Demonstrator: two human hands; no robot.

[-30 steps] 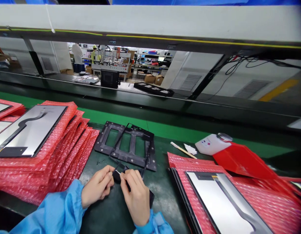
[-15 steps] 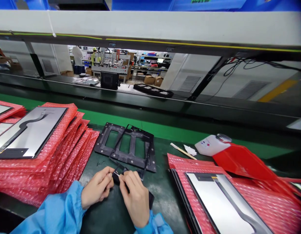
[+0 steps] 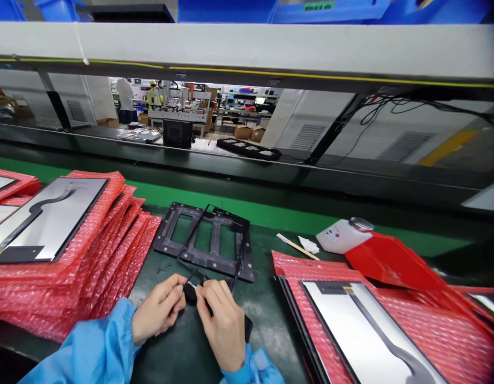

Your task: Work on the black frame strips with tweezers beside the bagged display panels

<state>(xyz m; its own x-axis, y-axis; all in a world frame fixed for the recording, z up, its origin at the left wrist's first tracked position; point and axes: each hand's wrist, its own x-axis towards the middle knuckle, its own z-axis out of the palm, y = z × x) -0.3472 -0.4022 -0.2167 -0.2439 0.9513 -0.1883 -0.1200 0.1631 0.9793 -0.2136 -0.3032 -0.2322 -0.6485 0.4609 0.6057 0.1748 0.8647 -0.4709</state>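
Observation:
My left hand is closed in a pinch at the near end of a thin black frame. That frame slants up from my fingers and lies over a dark fixture plate with rectangular openings. Close beside it, my right hand is also pinched, at the same near end. A small whitish sliver shows by its fingertips; its kind is too small to tell. Part of a black object sticks out from behind my right hand, mostly hidden.
Red bubble-wrap sleeves with a display panel on top are stacked at left. More sleeves and a panel lie at right. Behind these are a white bottle, a brush and crumpled tissue. A shelf crosses above.
The view has shifted slightly, so the surroundings sit a little lower and further left. Both hands keep nearly the same pinch at the frame's near end.

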